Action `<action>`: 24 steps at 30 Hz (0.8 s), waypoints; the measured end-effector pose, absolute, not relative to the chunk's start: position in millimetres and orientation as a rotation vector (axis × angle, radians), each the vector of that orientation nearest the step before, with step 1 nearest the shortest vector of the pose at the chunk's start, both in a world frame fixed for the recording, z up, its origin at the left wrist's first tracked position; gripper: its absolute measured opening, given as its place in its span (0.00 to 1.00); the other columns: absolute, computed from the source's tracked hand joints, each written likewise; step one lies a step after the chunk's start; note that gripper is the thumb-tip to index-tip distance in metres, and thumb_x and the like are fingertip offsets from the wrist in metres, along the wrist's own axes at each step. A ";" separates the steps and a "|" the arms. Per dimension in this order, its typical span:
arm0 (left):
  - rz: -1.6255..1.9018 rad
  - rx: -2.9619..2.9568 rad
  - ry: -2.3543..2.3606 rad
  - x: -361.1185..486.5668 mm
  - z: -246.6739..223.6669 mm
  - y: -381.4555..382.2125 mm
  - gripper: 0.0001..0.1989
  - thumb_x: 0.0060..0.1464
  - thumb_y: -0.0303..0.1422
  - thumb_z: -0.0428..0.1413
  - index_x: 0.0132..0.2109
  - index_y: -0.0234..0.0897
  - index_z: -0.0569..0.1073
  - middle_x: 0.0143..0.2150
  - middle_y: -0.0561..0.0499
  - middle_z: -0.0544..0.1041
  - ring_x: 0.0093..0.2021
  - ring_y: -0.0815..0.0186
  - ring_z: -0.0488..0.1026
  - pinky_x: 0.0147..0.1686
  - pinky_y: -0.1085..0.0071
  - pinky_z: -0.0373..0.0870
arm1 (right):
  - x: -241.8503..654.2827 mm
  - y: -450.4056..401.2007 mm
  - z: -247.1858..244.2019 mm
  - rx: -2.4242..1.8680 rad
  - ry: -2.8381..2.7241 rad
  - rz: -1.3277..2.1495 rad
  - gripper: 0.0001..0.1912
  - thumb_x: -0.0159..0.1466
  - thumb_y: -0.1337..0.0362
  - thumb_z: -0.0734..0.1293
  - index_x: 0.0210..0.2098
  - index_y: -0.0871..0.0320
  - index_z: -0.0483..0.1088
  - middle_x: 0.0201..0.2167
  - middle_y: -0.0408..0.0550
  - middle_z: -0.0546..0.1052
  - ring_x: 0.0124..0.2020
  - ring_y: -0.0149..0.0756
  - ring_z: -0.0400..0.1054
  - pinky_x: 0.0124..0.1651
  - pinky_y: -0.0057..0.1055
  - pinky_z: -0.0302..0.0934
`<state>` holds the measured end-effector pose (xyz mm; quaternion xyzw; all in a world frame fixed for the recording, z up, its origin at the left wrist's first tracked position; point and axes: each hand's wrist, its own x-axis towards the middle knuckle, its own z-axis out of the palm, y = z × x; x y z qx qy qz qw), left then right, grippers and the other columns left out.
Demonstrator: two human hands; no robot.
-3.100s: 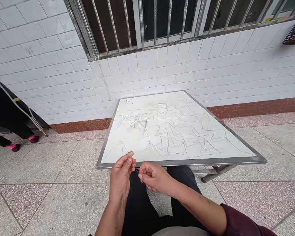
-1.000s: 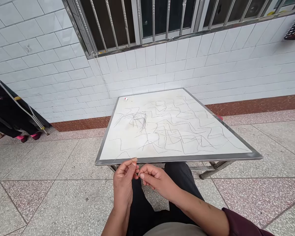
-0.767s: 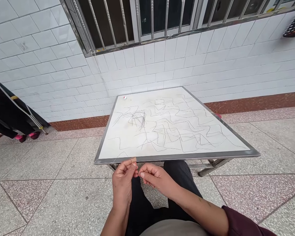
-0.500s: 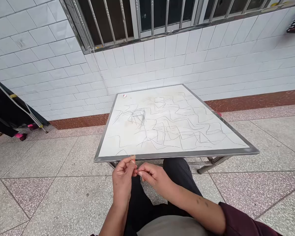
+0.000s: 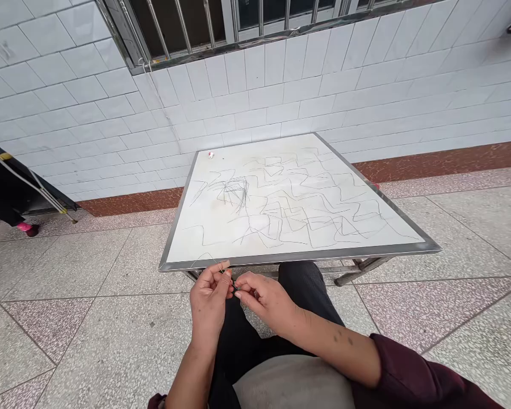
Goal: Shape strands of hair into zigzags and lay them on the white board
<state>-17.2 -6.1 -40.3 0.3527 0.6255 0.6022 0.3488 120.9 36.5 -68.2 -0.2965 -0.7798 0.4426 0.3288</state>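
Note:
Many thin dark bent wires (image 5: pixel 309 227) lie across the white table (image 5: pixel 187 250), with a tangled bunch (image 5: pixel 236 190) of them on its left part. Just beyond the table's near edge, over the lap, my left hand (image 5: pixel 208 298) pinches a thin wire, whose curved end (image 5: pixel 202 257) rises over the table edge. Close to its right, my right hand (image 5: pixel 266 298) has thumb and forefinger pressed together at a small dark piece between the hands. That piece is too small to name.
A small white and red item (image 5: pixel 211 154) sits at the table's far left corner. Behind the table stands a tiled wall (image 5: pixel 221 122) with a barred window. At the far left are a crutch (image 5: pixel 38 184) and a person's dark-clothed leg (image 5: pixel 4 201).
The view has tilted and shifted a little. Both hands stay together at the table's near edge, the right hand's fingers slightly moved, and the small dark piece between them shows more.

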 end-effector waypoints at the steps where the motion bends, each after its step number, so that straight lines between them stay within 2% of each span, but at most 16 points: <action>1: 1.555 0.919 1.623 -16.5 -39.7 -6.2 0.16 0.50 0.40 0.63 0.43 0.36 0.78 0.22 0.58 0.68 0.25 0.71 0.69 0.25 0.77 0.67 | 121.3 36.7 -68.5 -0.778 -2.050 1.125 0.03 0.66 0.65 0.63 0.39 0.54 0.69 0.29 0.42 0.74 0.32 0.33 0.66 0.37 0.29 0.58; 12: 1.462 1.014 1.693 -16.3 -42.9 -5.2 0.17 0.50 0.42 0.62 0.45 0.37 0.79 0.22 0.57 0.70 0.24 0.69 0.68 0.28 0.73 0.70 | 127.9 41.9 -69.4 -0.673 -2.103 1.017 0.09 0.68 0.66 0.61 0.38 0.53 0.73 0.33 0.45 0.78 0.35 0.35 0.71 0.41 0.31 0.62; 24: 1.226 1.328 1.952 -18.3 -52.2 -10.5 0.11 0.51 0.36 0.60 0.43 0.45 0.82 0.24 0.53 0.76 0.26 0.63 0.71 0.29 0.69 0.67 | 136.7 61.2 -75.1 -0.440 -2.416 0.695 0.16 0.72 0.62 0.57 0.36 0.55 0.74 0.29 0.47 0.75 0.32 0.36 0.66 0.36 0.32 0.61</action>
